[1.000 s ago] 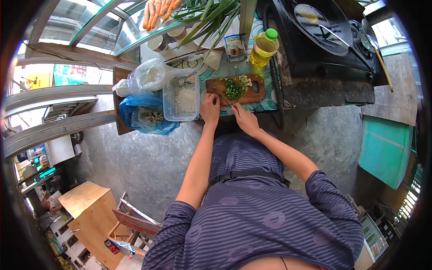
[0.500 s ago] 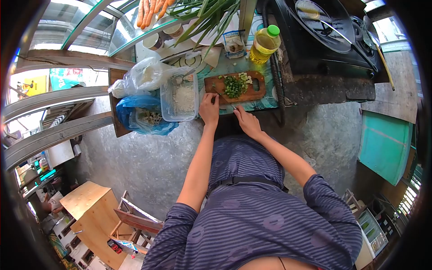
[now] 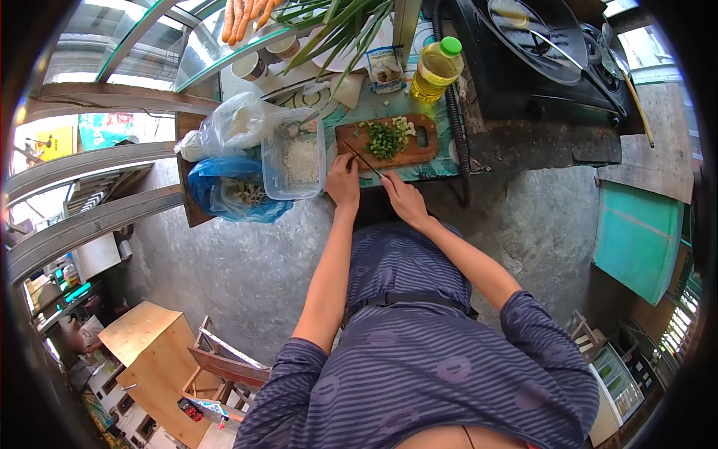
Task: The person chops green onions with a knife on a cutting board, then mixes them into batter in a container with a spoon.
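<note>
A wooden chopping board [image 3: 416, 157] lies at the counter's front edge, with a pile of chopped green onion [image 3: 386, 141] on it and paler pieces toward its right. In my right hand [image 3: 404, 199] is the handle of a knife [image 3: 363, 158]; its blade slants up and left over the board's lower left part. My left hand [image 3: 343, 182] is closed at the board's lower left corner, fingertips curled close to the blade. Whatever its fingers pinch is too small to make out. Just left of that hand stands a clear plastic container [image 3: 274, 166] with white, floury contents.
A blue plastic bag [image 3: 208, 183] with scraps and a clear bag [image 3: 238, 123] sit at the left. Behind the board are an oil bottle [image 3: 437, 71], a small packet [image 3: 386, 69] and long green onions [image 3: 340, 37]. A stove [image 3: 493, 90] with a pan [image 3: 550, 52] stands right.
The knife blade has swung up and away from the board's near edge, and more of it shows. My right hand has shifted slightly left; my left hand stays at the board's corner.
</note>
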{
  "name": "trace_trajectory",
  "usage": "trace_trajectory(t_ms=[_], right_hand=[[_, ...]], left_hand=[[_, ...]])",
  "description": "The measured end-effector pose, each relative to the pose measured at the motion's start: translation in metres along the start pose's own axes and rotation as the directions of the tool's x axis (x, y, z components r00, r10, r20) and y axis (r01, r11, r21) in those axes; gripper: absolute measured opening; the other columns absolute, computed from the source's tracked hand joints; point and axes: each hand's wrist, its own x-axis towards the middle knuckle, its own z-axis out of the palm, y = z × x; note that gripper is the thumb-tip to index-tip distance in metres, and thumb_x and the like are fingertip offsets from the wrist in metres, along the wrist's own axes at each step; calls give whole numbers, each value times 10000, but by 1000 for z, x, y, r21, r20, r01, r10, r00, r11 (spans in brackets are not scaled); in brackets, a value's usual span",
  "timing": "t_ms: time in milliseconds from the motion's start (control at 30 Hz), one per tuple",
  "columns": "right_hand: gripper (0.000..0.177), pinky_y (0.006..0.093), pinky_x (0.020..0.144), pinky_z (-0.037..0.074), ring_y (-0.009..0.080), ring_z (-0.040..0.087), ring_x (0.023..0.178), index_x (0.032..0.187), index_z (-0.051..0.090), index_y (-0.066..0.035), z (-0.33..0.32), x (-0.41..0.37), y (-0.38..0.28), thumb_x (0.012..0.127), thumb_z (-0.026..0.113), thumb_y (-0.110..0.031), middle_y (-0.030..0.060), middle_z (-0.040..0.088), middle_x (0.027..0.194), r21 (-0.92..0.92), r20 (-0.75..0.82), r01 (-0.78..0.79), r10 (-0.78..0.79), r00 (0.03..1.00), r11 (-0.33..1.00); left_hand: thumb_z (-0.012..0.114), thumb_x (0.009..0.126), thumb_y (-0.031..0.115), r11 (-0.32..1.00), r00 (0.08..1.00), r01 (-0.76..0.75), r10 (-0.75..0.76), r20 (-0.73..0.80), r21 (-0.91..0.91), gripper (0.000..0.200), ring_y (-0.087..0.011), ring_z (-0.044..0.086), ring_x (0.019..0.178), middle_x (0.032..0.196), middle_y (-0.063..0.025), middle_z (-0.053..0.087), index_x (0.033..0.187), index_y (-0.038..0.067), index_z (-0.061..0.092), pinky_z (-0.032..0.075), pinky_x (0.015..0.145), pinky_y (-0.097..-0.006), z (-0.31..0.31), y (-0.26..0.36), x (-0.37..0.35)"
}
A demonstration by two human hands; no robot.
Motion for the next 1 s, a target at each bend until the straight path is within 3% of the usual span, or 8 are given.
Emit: trace_trajectory(t_ms=[167,267,567,867,1000], right_hand=[[343,458,610,460,386,625,713,1157,522,-139,10,3,9,1009,373,-411,136,635,727,-8,-67,39,-39,997,999],[356,528,696,468,455,615,809,1169,506,-160,9,4,8,1001,348,-431,200,670,835,45,-14,-28,29,999,999],[350,548,686,469,460,614,812,1169,499,-171,12,4,3,1002,343,-435,202,670,847,2,-42,-1,1,999,1000],[355,548,681,476,456,621,811,1161,487,-156,18,1,6,1005,334,-435,202,675,863,-19,-37,3,-4,999,1000],[374,510,691,474,439,619,820,1168,500,-146,16,-1,7,1005,346,-446,182,676,863,-75,-52,-18,14,999,997]], left_hand=[[659,840,186,1000,1000,-3,3,7,2,132,-221,630,660,951,-24,684,931,105,710,486,635,-346,-1,1,1],[658,841,183,1000,1000,0,0,15,-8,124,-217,629,657,949,-21,683,922,106,710,485,631,-345,-3,4,1],[663,839,182,1000,1000,-21,21,-10,-5,109,-219,627,644,937,-17,684,896,98,704,478,616,-343,0,1,1],[678,836,181,999,999,-35,34,-18,-41,108,-228,621,640,926,-31,685,896,95,707,477,618,-343,0,-1,1],[680,838,191,999,999,-27,26,-34,-30,118,-226,623,644,929,-31,686,900,95,711,478,621,-340,-1,1,0]])
